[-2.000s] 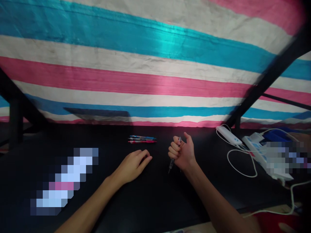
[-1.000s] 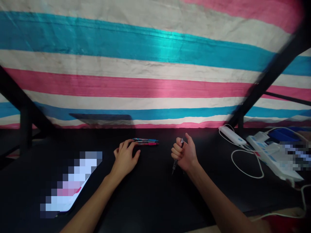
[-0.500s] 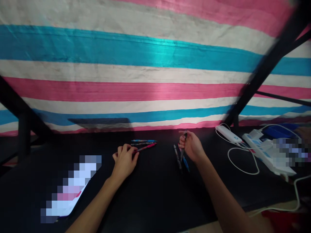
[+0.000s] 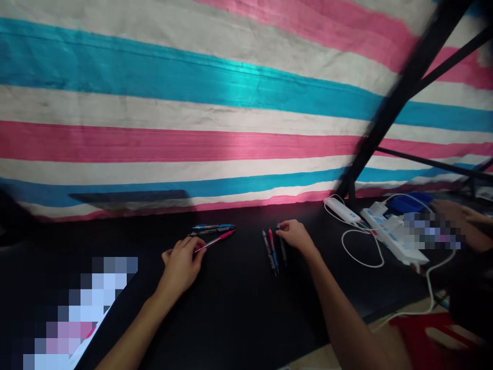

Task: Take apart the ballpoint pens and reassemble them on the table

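My left hand rests on the black table, fingers pinched on the near end of a pink pen that slants up to the right. Just beyond it lie a blue pen and a dark pen, side by side. My right hand is curled, its fingertips closed on the top end of a black pen that lies on the table. Two more pens, one red and one dark, lie right beside it on the left.
A white power bank with a looped white cable and a white power strip lie at the right. Another person's hand rests beyond them. A striped tarp hangs behind; a black pole slants up.
My left hand reached forward and took the pink pen off the group, dragging it nearer. My right hand brought its upright pen down flat beside two pens on the table.
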Action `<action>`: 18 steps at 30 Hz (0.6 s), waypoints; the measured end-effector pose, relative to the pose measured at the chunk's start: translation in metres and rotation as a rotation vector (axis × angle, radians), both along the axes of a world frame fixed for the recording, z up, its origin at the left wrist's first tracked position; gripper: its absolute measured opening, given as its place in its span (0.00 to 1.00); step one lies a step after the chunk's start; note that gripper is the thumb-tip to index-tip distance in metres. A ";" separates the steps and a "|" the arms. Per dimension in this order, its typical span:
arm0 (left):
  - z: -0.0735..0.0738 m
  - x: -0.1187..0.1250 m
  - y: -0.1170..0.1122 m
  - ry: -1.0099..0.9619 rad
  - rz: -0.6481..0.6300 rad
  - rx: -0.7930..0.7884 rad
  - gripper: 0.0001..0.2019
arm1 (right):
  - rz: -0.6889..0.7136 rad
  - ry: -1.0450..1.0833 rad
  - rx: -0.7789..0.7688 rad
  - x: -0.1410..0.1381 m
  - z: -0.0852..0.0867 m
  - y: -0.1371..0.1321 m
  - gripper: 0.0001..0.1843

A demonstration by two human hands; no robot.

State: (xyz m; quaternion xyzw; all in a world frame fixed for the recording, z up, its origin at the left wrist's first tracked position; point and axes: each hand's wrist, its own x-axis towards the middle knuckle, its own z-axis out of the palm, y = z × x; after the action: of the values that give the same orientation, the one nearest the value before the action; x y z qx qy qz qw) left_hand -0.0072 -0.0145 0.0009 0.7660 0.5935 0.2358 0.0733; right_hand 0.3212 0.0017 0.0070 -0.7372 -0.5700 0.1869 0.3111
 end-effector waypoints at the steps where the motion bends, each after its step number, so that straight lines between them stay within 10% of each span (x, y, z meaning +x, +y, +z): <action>1: 0.000 0.000 0.000 0.000 -0.004 0.004 0.08 | 0.004 -0.026 -0.012 -0.001 -0.001 0.000 0.13; 18: -0.002 0.003 -0.001 0.012 -0.036 0.004 0.08 | 0.171 -0.116 -0.028 -0.025 -0.001 -0.004 0.14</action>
State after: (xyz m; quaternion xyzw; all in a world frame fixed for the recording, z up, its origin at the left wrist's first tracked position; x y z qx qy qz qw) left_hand -0.0038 -0.0156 -0.0012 0.7782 0.5794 0.2311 0.0726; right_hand 0.2966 -0.0021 0.0056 -0.6997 -0.6452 0.1778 0.2503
